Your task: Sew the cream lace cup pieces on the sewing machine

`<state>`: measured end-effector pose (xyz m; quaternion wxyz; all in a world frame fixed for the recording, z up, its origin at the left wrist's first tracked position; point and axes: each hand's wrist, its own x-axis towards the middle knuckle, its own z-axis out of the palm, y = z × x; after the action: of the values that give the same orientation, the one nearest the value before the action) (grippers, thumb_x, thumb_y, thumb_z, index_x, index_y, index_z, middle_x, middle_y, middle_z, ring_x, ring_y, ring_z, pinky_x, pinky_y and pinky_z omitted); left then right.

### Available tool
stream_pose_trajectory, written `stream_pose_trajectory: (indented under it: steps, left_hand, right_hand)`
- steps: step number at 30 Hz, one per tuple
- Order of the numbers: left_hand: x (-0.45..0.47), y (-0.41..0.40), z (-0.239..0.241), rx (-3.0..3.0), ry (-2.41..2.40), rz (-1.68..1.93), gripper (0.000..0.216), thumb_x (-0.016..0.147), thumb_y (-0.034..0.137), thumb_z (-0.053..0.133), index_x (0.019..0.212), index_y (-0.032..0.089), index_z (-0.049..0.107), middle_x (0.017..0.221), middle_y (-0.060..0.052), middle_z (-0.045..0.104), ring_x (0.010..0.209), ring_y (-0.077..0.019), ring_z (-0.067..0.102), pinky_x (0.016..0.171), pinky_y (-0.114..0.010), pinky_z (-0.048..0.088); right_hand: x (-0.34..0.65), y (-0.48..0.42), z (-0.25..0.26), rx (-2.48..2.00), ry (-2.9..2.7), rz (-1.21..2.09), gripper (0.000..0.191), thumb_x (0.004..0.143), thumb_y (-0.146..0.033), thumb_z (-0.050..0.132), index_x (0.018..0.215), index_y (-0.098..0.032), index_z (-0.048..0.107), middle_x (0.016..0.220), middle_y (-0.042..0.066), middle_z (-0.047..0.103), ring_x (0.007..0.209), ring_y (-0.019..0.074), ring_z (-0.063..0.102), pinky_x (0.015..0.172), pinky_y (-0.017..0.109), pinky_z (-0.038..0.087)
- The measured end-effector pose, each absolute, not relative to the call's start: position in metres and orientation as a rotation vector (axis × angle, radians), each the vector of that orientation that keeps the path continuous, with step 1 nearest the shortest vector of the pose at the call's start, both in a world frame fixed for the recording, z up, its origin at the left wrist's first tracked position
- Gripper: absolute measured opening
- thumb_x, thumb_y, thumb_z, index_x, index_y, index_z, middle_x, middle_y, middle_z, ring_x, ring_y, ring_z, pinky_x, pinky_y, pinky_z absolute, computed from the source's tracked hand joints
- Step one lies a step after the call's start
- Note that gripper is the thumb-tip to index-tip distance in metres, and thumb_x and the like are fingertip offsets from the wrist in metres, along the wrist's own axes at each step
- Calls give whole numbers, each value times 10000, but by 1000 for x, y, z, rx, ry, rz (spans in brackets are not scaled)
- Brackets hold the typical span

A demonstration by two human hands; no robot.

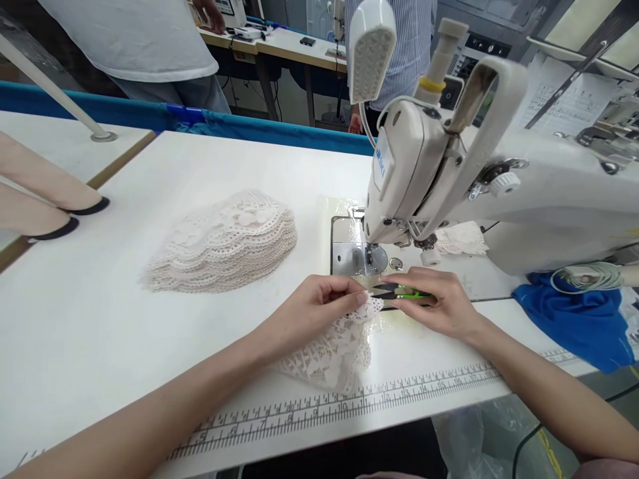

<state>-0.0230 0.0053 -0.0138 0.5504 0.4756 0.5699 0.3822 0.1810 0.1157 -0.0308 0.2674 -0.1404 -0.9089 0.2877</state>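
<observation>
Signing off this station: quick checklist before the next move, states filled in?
1. Lace held: ok, left grip pinches its edge.
2. Snips held: ok, in the right grip, pointing toward the lace.
3. Thread between the blades: cannot tell, too fine to see.
4. Left thumb well away from the snips: not ok, the tips are close to it.
5. Lace out from under the foot: ok, it is on the near side of it.
6. Stack out of the way: ok, apart from both hands, beyond the left forearm.
</observation>
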Motion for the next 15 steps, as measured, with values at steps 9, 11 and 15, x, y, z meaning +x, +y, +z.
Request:
stream_pose_trajectory:
  steps: [9, 11, 15]
  left_hand:
    - [-23, 5, -13, 1110, 1327, 901, 168, 779, 353, 620, 745, 196, 670, 610, 29, 503, 533, -94, 386, 510, -236, 275]
    - [-23, 5, -14, 1121, 1327, 894, 168, 786, 350, 610, 749, 198, 671, 609, 29, 494, 531, -96, 379, 507, -240, 263]
    - [-23, 5, -16, 1141, 1321, 891, 177, 801, 353, 590, 756, 198, 662, 625, 22, 496, 541, -104, 383, 511, -248, 253]
  right_hand:
    - [182, 116, -32, -334, -2459, 773, 344, 848, -231, 628, 1192, -220, 617, 758, 5, 654, 620, 106, 537, 520, 224, 426]
    - [182, 116, -32, -341, -2460, 777, 343, 850, -234, 626, 1192, -228, 616, 769, 3, 655, 614, 102, 531, 517, 223, 421]
    - [182, 115, -31, -350, -2464, 779, 331, 846, -223, 629, 1177, -223, 628, 763, 1, 654, 600, 96, 523, 499, 213, 407]
